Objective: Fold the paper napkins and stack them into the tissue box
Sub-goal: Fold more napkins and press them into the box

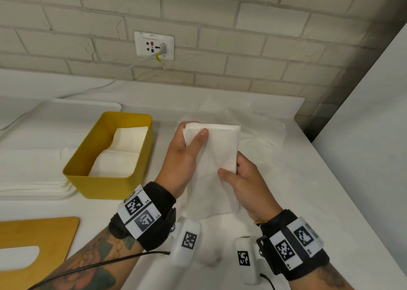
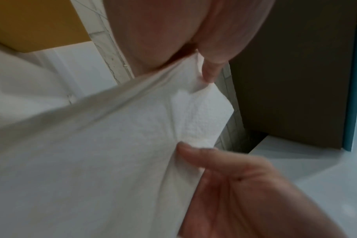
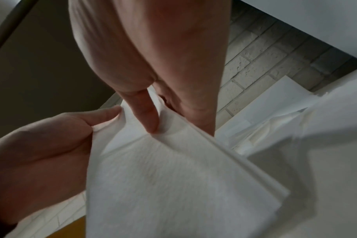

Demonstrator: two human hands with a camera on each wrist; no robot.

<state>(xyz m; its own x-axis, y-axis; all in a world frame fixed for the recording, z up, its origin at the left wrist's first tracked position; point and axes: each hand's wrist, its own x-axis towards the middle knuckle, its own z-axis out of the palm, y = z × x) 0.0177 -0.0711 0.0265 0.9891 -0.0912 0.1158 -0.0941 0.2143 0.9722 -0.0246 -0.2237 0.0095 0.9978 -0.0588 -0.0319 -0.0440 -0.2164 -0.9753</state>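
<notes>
Now both hands on folded napkin [image 1: 217,155] above tabletop [image 1: 286,179]: left hand [image 1: 187,148] pinches top corner, right hand [image 1: 244,179] grips side edge; yellow tissue box [image 1: 110,184] w/ napkins at left.

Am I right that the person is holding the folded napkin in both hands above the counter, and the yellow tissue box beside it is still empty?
Not quite: the yellow tissue box already holds folded napkins, as the head view shows. Both the left hand and right hand do hold the napkin.

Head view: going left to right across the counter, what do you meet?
Stack of flat napkins → yellow tissue box with folded napkins inside → left hand → folded napkin held by both hands → right hand → white panel.
</notes>
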